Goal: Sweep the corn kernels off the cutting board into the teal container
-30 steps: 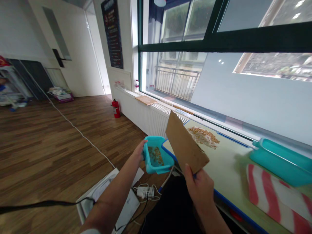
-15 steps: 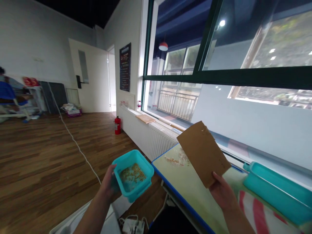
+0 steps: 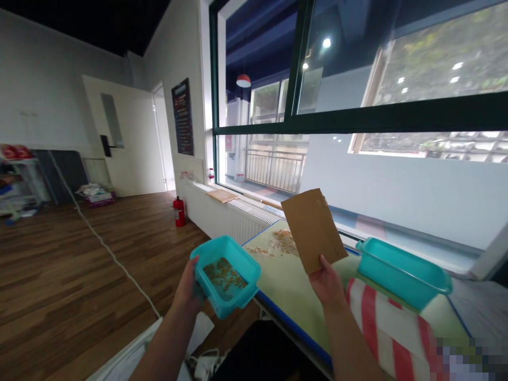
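My left hand (image 3: 189,286) grips the left rim of a small turquoise plastic bin (image 3: 227,306). Yellowish grains (image 3: 225,274) lie across its bottom, and it hangs tilted just off the table's left edge. In my right hand (image 3: 327,281) is a flat piece of brown cardboard (image 3: 311,228), pinched at its lower end and raised over the table (image 3: 291,288). Behind the cardboard, a heap of grains (image 3: 284,241) mixed with pale bits lies on the tabletop, partly hidden by it. A thinner scatter trails toward the table's left corner.
A longer turquoise bin (image 3: 402,272) stands on the table's right side by the window. In front of it lies a red-and-white striped bag or cloth (image 3: 381,323). A radiator (image 3: 242,225) runs below the sill. A white cable (image 3: 107,244) crosses the wooden floor near a fire extinguisher (image 3: 179,211).
My view has swung to the right, showing more of the table's right side. Both hands keep their hold; the small bin now appears nearer the table and the cardboard stands more upright.
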Tool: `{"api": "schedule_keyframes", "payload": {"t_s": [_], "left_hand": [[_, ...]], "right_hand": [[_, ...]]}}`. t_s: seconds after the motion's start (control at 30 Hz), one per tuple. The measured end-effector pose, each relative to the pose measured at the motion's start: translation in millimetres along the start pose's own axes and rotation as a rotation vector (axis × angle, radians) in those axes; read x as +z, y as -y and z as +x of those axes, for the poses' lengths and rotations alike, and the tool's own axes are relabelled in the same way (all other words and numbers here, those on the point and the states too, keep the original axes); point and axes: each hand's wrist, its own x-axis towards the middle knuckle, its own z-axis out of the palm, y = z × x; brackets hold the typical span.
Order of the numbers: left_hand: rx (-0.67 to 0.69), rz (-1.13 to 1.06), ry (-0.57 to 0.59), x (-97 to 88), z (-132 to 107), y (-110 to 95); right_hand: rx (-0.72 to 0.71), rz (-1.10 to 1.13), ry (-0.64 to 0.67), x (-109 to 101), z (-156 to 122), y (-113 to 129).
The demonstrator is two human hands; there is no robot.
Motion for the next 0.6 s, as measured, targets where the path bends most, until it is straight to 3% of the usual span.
{"api": "schedule_keyframes", "payload": {"t_s": [0.23,0.43,0.6], "left_hand": [[-0.012,0.052,-0.052,3.2,-13.7,11.4],[-0.079,0.07,-0.017,19.2,-30.7,40.3],[-0.013,0.057,0.021,25.9,-28.7,63.5]], "right_hand": [[0.036,0.061,-0.013,-2.4,2.9,-4.8],[0.041,0.082,-0.088,-5.2,2.3,-0.7],[0.077,0.044,-0.082,-8.1,2.9,-9.3]]}}
